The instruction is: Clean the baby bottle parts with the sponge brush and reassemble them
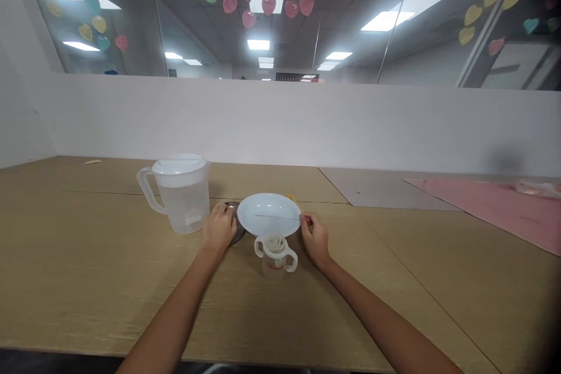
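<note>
A white oval-looking bowl [269, 204] stands in the middle of the table. My right hand [315, 238] is at its right rim, thumb and fingers pinched on one end of a thin dark rod [278, 217] that reaches left across the bowl. On the other side, my left hand [220, 228] has its fingers bent over a dark, round metal-looking disc [239, 232], partly covered by the hand and the bowl. Close in front of the bowl stands a small clear two-handled cup [274, 266] with a pale ringed top.
A translucent pitcher [184, 198] stands left of my left hand. Behind the bowl a bit of something yellow [291, 197] peeks out. A pink sheet [495, 207] and a grey sheet [377, 188] lie at the right. The white wall [263, 120] closes off the back.
</note>
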Demonstrator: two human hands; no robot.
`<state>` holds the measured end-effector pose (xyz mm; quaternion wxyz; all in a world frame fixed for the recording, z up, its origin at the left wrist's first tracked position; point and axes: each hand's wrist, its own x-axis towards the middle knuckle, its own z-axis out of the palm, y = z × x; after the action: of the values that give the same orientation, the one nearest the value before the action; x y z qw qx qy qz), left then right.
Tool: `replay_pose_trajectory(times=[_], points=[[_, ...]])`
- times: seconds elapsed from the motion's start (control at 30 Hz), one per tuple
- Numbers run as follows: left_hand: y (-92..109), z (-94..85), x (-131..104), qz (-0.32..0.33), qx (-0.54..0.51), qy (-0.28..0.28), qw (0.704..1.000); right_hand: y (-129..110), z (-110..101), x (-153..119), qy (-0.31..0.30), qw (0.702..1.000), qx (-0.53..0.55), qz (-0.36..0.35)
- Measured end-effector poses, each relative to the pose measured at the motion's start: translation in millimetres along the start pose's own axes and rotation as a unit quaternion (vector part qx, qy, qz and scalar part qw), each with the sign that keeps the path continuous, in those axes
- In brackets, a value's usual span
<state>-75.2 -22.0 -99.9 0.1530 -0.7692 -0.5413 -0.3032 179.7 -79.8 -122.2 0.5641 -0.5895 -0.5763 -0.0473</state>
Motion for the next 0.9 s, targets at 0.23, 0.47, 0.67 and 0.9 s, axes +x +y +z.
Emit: replay_pose_trajectory(times=[0.23,0.47,0.67,0.9], points=[[-8.6,-1.0,1.5,-0.115,0.066,-0.134,0.982,-1.9,-1.2,0.3,-0.004,1.000,0.020,0.012],[-9.8,3.1,-1.5,-0.122,0.066,-0.168,0.976,-3.6,-1.9,0.3,-0.013,0.999,0.030,0.025],[-6.3,0.2,-1.6,-0.124,0.066,-0.169,0.976,-2.4,-1.4,-0.1,-0.021,0.999,0.020,0.028],[6.2,-23.3,4.1,-0.087,0.016,-0.062,0.994,-3.8,-4.4,1.6,0.035,0.999,-0.003,-0.002]])
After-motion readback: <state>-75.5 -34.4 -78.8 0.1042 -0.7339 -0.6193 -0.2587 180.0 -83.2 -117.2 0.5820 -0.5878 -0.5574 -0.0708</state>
